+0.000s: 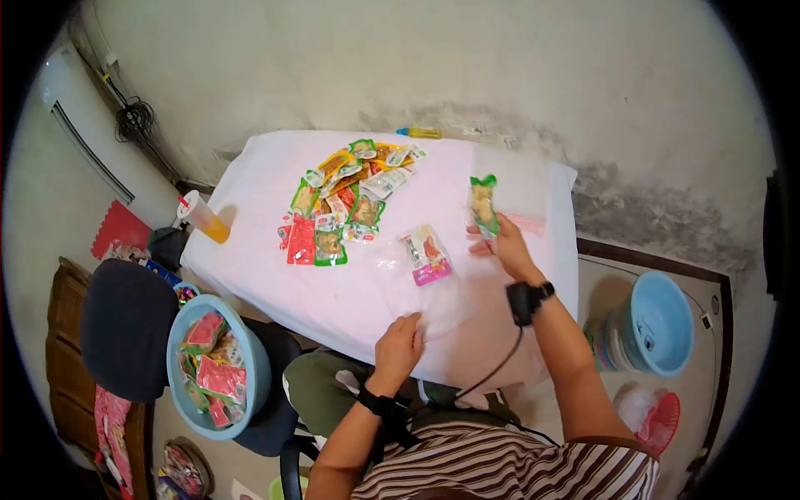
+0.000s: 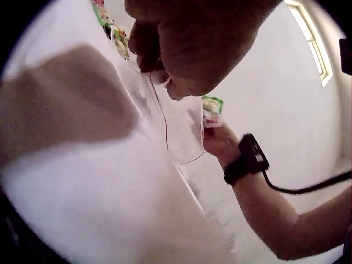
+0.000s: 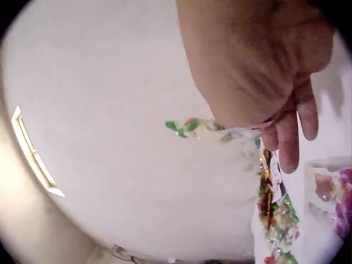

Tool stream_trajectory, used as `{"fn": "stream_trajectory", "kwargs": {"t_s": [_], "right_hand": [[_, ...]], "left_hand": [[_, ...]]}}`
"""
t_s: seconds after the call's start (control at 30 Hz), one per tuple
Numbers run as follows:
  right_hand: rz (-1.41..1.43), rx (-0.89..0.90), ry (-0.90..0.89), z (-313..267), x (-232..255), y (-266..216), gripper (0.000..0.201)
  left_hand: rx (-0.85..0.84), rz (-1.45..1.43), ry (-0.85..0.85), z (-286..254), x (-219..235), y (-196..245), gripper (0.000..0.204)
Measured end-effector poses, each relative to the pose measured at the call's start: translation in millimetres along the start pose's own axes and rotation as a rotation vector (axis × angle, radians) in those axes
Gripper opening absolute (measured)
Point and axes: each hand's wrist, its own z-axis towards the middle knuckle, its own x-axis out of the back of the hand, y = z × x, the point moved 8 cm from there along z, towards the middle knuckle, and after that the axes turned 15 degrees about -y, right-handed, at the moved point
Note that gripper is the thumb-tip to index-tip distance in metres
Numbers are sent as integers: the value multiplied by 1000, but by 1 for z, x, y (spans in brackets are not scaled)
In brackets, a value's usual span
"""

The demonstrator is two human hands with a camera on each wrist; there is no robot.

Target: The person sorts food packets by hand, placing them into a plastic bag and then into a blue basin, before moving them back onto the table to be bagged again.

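Observation:
My left hand [image 1: 398, 346] pinches the edge of a clear plastic bag [image 1: 442, 310] at the near side of the table. A snack packet with a pink lower end [image 1: 430, 257] shows within the bag's outline. In my right hand [image 1: 510, 250] is a green-edged snack packet [image 1: 482, 200] with pale contents, pinched at its lower end. The right wrist view shows this packet [image 3: 192, 128] sticking out past the palm, some fingers [image 3: 288, 146] extended. In the left wrist view, my left hand [image 2: 187, 49] holds the bag's red-lined edge [image 2: 165, 124].
A pile of colourful snack packets [image 1: 342, 196] covers the table's left-centre. Flat clear bags [image 1: 521, 167] lie at the back right. A cup with orange drink [image 1: 218, 229] leans at the left edge. A blue basin of packets [image 1: 260, 367] sits left; another blue basin [image 1: 667, 325] stands right.

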Motion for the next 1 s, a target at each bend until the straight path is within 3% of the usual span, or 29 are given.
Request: {"fn": "stream_trajectory", "kwargs": {"t_s": [0.13,0.3,0.43,0.53,0.7,0.8,1.0], "right_hand": [[-182,-27,-41,-100,-1,-12,23],[118,-161,29,-184,-18,34,19],[150,-320,21,-208,-27,72,21],[222,-330,20,-206,-44,74,21],[409,-170,-5,-166,-63,97,24],[412,-178,81,-139,-78,103,26],[631,-73,-173,-85,-108,134,39]], "left_hand": [[26,-77,-12,-19,-2,-2,25],[-33,-115,38,-22,2,5,21],[-64,-102,66,-20,2,11,20],[-94,-67,103,-22,4,17,20],[-118,-6,162,-26,6,20,22],[-132,-14,180,-28,9,22,22],[-200,-63,294,-34,3,27,22]]}}
